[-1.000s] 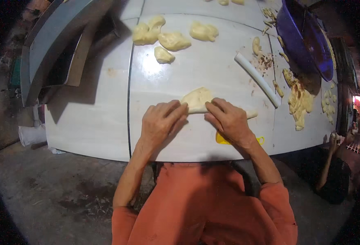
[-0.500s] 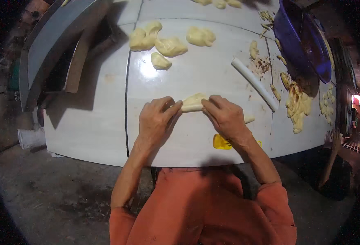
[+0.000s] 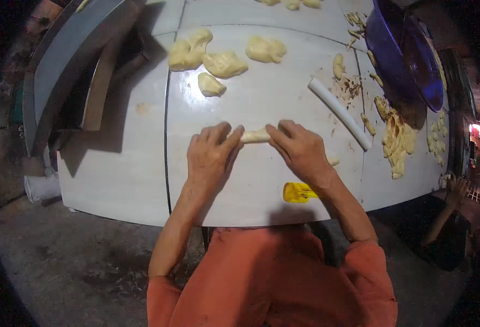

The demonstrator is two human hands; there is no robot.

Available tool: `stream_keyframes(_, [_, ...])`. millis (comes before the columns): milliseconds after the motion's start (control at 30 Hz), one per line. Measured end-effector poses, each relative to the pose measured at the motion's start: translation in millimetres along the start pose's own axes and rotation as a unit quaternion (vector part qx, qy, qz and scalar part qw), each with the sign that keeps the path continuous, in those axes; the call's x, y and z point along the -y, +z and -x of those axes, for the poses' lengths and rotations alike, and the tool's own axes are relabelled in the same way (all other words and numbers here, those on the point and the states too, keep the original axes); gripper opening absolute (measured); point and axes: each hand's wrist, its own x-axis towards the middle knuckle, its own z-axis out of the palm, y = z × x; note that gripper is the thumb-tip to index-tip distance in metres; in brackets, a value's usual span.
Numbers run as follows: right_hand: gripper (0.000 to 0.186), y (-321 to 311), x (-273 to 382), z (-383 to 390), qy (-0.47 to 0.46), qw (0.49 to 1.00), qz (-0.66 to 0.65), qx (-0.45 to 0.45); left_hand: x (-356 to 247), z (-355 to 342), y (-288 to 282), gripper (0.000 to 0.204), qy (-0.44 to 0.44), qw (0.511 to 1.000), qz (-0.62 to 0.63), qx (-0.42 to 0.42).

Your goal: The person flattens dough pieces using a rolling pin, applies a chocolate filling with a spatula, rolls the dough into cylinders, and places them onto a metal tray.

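Observation:
A small pale roll of dough (image 3: 255,135) lies on the white table between my hands. My left hand (image 3: 212,152) pinches its left end, fingers closed. The opposite end is gripped by my right hand (image 3: 298,148), thumb and fingertips pressed on it. Partly behind my right wrist, a bit of dough (image 3: 333,161) shows. Near the table's front edge lies a yellow plastic scraper (image 3: 297,192), partly covered by my right forearm. Farther off sit several lumps of dough, among them a small one (image 3: 211,85) and a larger one (image 3: 225,64).
A white pipe-like rod (image 3: 339,112) lies to the right. Beyond it stand a purple basin (image 3: 395,54) and a heap of dough pieces with brown filling (image 3: 396,139). A metal machine with a chute (image 3: 82,71) rises at the left. Another person's hand (image 3: 457,191) shows at the far right.
The flat, folded dough between my hands has become a narrower, rounder roll. My hands have shifted slightly, fingers still on its ends. More of the yellow scraper shows.

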Motion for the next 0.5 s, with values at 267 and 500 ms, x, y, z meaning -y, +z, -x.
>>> stream_keyframes(267, [0.031,-9.9,-5.0,-9.1,0.018,0.999,-0.013,0.045,-2.9,-8.1,1.9,0.043,-0.011,1.000,-0.004,0.023])
stream_keyframes(500, [0.030,-74.8,-23.5,-11.7,0.198,0.948,-0.246,0.034,5.5,-6.0,-22.9,0.051,-0.067,0.992,0.098,0.042])
